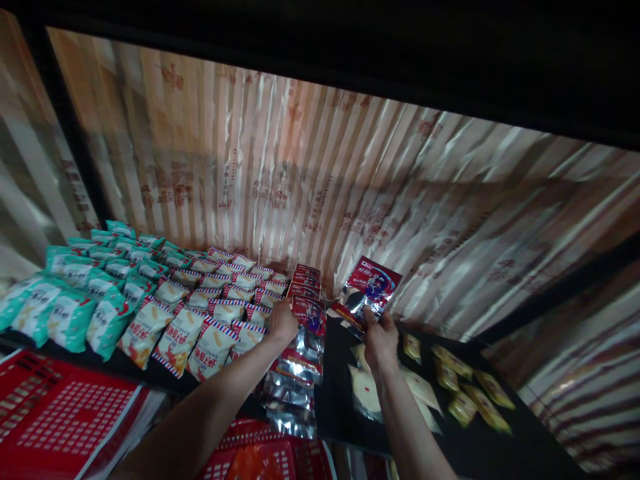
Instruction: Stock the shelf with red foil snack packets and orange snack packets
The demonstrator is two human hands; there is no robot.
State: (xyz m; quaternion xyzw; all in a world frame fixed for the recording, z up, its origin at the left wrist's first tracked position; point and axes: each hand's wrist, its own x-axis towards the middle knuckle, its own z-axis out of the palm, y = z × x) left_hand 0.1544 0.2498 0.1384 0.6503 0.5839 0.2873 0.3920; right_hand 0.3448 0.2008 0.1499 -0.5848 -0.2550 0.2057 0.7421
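Note:
My right hand (381, 333) pinches the lower edge of a red snack packet (373, 283) with a dark blue picture and a clear window. The packet is raised and tilted above the dark shelf, near the back wall. My left hand (283, 323) is closed at the left edge of another red packet (310, 313), in the middle of an overlapping row. Silver lower parts of packets (293, 403) from that row reach towards the shelf's front edge. Clear packs of pale round pieces (366, 390) lie under and beside my right forearm.
Cream snack bags (213, 347) with striped edges fill the shelf left of the row, with teal bags (70, 317) farther left. Several small yellow packets (463, 408) lie at the right. Red baskets (75, 413) stand below the front edge. A dark beam (350, 80) crosses overhead.

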